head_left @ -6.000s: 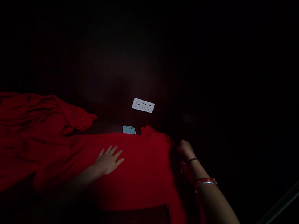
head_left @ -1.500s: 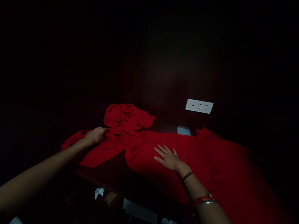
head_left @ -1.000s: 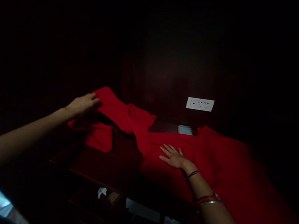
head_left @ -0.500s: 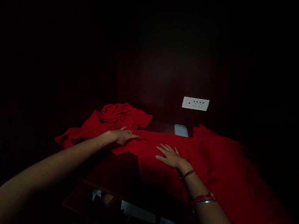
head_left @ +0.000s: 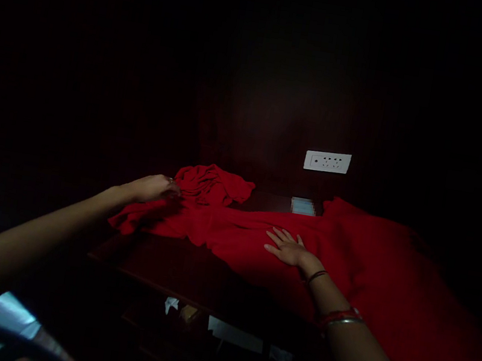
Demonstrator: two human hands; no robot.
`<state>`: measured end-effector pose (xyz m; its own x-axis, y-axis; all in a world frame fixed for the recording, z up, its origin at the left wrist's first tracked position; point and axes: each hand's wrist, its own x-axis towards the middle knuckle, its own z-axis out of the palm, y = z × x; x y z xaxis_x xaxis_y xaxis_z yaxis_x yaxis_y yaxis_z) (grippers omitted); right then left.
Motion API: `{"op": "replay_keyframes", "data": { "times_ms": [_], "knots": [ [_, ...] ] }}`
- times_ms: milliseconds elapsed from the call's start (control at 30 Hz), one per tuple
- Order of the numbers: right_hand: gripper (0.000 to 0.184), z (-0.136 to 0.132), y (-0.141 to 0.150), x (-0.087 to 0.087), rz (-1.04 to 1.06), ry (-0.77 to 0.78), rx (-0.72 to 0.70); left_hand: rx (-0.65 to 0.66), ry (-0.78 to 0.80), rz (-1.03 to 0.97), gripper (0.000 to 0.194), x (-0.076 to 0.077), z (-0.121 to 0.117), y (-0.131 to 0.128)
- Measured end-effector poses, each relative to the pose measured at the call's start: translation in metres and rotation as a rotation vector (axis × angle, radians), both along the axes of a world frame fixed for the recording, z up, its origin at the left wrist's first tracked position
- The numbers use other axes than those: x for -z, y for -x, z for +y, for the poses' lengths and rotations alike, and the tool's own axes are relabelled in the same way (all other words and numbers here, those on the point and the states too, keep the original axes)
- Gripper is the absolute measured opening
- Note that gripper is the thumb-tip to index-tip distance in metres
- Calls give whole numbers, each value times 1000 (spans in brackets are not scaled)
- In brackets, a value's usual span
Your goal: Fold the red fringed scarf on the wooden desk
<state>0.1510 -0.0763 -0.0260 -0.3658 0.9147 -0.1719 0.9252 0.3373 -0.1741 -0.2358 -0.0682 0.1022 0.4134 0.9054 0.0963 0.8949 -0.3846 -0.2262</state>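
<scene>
A large red cloth [head_left: 240,244] lies spread over a dark wooden surface, bunched into folds at the back left. My right hand [head_left: 287,250] rests on it palm down, fingers spread and holding nothing. At the cloth's left part is my left hand [head_left: 155,187], its fingers loosely bent and pointing right, over the folds. Whether its fingertips touch the cloth is too dark to see, and I make out nothing held in them. The right part of the cloth runs down toward me beside my right forearm.
A white wall socket [head_left: 327,162] is on the dark panel behind. Below it, a small pale-blue blurred item [head_left: 303,206] lies behind the cloth. Under the front edge of the wooden surface [head_left: 150,261] is a shelf space with papers and a brown item [head_left: 189,314].
My left hand has lifted from the middle of the cloth and moved left, its fingers now bent. The front edge of the cloth has shifted. My right hand stays flat on it.
</scene>
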Motion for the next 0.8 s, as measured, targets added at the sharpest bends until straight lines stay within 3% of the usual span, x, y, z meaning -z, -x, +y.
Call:
{"op": "replay_keyframes", "data": {
  "times_ms": [133, 267, 367, 433, 500, 633, 700, 800],
  "knots": [
    [68, 2, -2, 1, 1, -10, -6, 152, 152, 46, 27, 8, -23, 2],
    [65, 2, -4, 1, 54, -94, -72, 319, 41, -7, 34, 43, -39, -46],
    [68, -1, -4, -1, 122, -228, -110, 430, -4, 74, 44, 72, -40, -85],
    [71, -3, -2, -3, 133, -238, -109, 447, -16, 110, 39, 81, -37, -98],
    [73, -5, -1, -3, 76, -136, -81, 427, -17, 75, 32, 79, -34, -97],
    [75, -3, -1, -3, -39, 15, 5, 338, 90, -119, 23, 55, -39, -73],
    [76, -1, 0, -4, -50, 21, 35, 273, 322, -202, 26, 46, -48, -62],
    [78, 1, -1, -3, -56, 16, 70, 170, 811, -224, 30, 44, -59, -56]
  ]
}}
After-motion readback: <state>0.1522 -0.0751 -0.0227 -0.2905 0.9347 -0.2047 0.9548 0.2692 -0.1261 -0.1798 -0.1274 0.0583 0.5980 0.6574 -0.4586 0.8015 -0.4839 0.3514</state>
